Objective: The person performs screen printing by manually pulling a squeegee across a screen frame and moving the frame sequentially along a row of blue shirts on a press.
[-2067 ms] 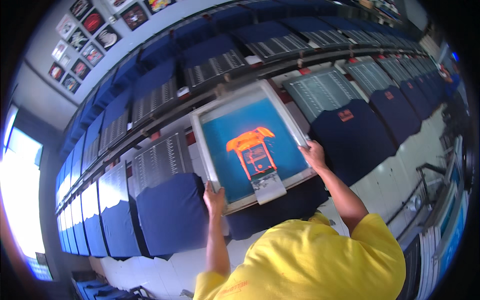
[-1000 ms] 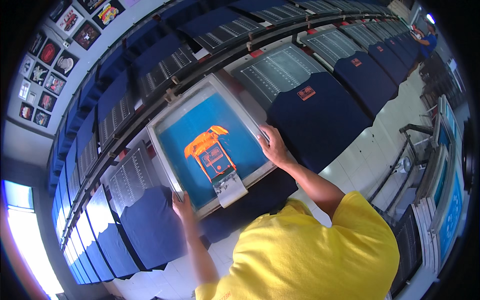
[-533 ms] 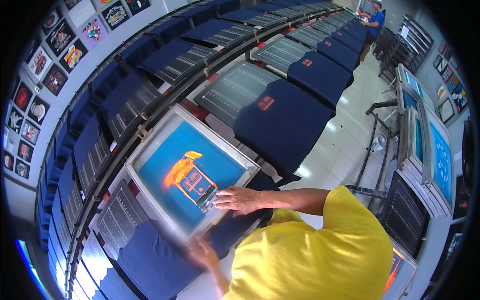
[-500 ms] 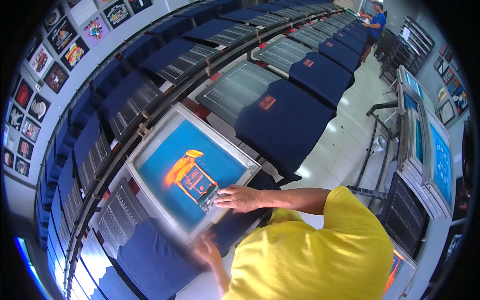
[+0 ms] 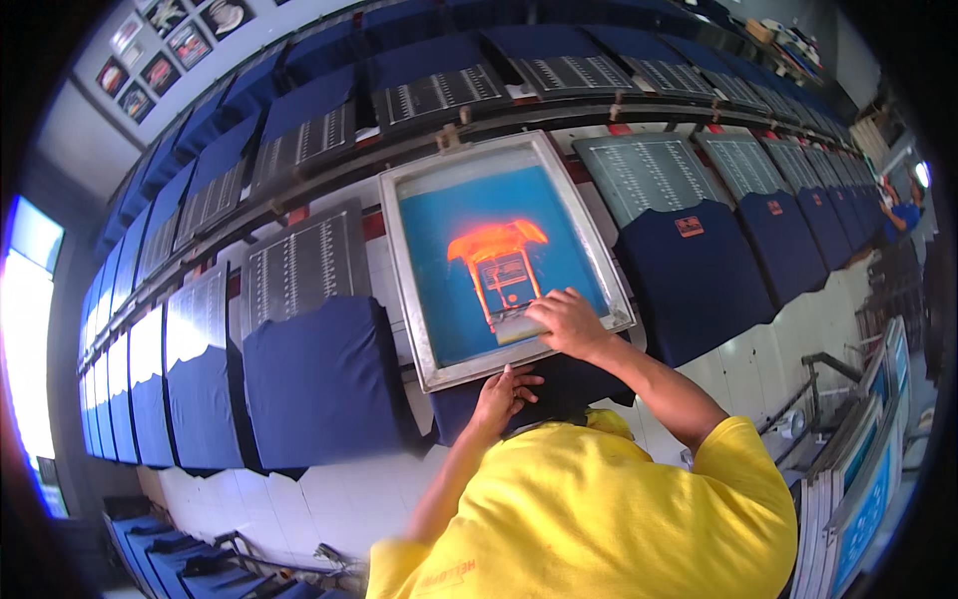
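Observation:
A screen-printing frame (image 5: pixel 403 299) with blue mesh lies over a dark blue shirt on a slanted board. Bright orange ink (image 5: pixel 496 241) is smeared across the mesh, around a small rectangular design. My right hand (image 5: pixel 569 321) grips a squeegee (image 5: pixel 519 328) near the frame's near edge, below the design. My left hand (image 5: pixel 506 398) is at the near rim, its fingers apart and partly bent, the fingertips by the wood. Only a strip of the shirt (image 5: pixel 459 407) under the frame shows.
To the right, shirts (image 5: pixel 696 290) on boards carry small orange prints. On the left, a plain navy shirt (image 5: pixel 314 384) covers the neighbouring board. A rail (image 5: pixel 329 180) runs behind the boards. Stacked screens (image 5: pixel 863 479) lean at the lower right; a person in blue (image 5: pixel 903 212) stands far right.
The view has swung left, showing more boards there. My left hand, blurred before, has come to the frame's near rim. My right hand still holds the squeegee near that edge.

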`<state>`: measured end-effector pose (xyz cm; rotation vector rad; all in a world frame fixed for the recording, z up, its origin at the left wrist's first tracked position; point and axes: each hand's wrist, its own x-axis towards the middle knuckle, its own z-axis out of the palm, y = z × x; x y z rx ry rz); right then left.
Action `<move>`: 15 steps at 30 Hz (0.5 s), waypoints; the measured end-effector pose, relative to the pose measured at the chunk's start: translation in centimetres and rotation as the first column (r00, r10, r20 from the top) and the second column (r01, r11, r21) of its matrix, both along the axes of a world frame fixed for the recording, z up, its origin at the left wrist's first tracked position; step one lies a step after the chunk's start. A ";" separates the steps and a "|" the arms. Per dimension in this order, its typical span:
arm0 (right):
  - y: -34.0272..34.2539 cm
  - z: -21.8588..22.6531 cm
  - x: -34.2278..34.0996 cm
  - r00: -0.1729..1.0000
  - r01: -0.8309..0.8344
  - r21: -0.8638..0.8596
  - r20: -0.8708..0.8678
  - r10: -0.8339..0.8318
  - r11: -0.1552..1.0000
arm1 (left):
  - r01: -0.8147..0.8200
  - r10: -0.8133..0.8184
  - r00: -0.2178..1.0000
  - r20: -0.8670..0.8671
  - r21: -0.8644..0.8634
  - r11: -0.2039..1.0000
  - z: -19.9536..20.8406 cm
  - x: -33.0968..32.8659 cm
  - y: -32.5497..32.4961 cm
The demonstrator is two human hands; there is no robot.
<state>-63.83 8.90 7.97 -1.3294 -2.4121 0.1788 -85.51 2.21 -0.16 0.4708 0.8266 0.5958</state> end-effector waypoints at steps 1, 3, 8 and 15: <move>0.5 0.4 0.1 1.000 0.015 -0.035 0.003 -0.015 0.999 | -0.022 0.025 0.999 -0.041 0.052 0.998 -0.3 0.2 -0.1; 2.2 0.6 0.1 0.999 0.023 -0.029 -0.045 -0.024 0.999 | -0.014 0.030 0.992 -0.125 0.129 0.992 -0.8 0.1 -0.2; 7.8 1.3 0.8 0.987 0.045 0.014 -0.158 -0.042 0.999 | -0.091 0.130 0.975 -0.181 0.213 0.973 -0.7 1.3 -0.8; 13.5 1.4 0.2 0.993 0.049 0.011 -0.105 -0.048 0.999 | -0.105 0.206 0.935 -0.288 0.329 0.938 0.1 2.0 -1.4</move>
